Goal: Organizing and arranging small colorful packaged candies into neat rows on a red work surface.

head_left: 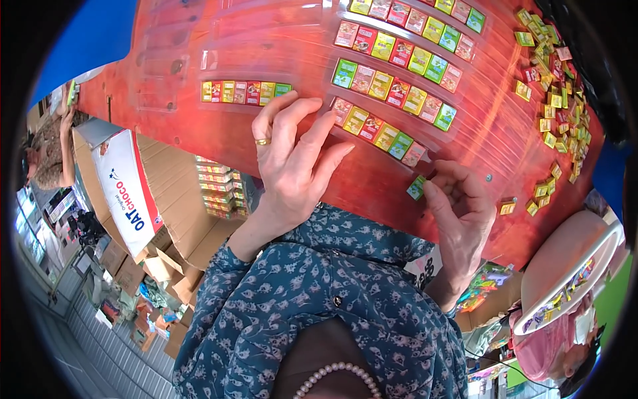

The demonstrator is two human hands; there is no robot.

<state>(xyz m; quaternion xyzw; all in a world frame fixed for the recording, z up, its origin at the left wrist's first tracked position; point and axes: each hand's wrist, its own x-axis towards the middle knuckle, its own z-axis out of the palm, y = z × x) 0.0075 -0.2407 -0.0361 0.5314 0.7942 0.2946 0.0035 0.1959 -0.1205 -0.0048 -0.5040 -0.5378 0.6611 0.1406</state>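
Observation:
My right hand (461, 206) pinches a small green box (416, 188) between thumb and fingertips, just below the near row's right end. My left hand (296, 146), with a gold ring on one finger, has its fingers spread. Its fingertips are at the left end of that near row; I cannot tell whether they touch it. The clear plastic tray (473, 93) holds several slanting rows of small boxes (375, 130) in red, pink, yellow and green. Left of my left hand, another row of small boxes (246, 92) stands in a clear tray.
A pile of loose small boxes (555, 106) lies on the red table (345, 183) at the far right. An open cardboard carton (176, 193) stands at the left, beside stacked filled trays (219, 188). A white tub (565, 279) with wrapped pieces is at lower right, near another person (548, 349).

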